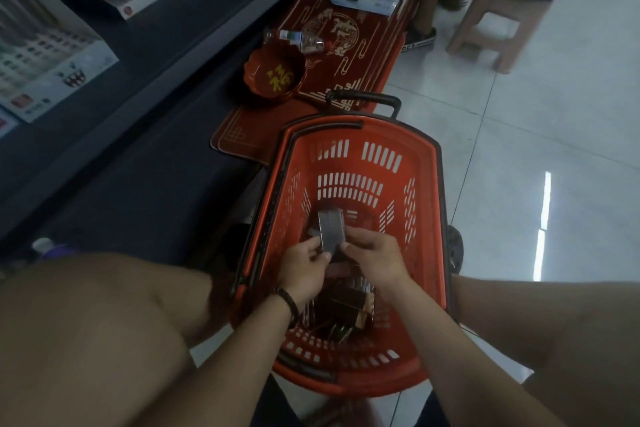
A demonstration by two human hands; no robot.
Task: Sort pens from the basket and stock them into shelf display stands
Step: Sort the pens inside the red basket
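The floor point(540, 135) was of pale glossy tiles with thin seams, and it mirrored a ceiling light at the right. On it stood a red basket point(424, 204) with slotted walls, a wheel at its right side, and just beyond it lay a stack of red trays point(367, 55) running along the foot of a dark shelf point(166, 114). A wooden stool point(498, 24) stood farther off on the tiles, near another person's shoe point(420, 40).
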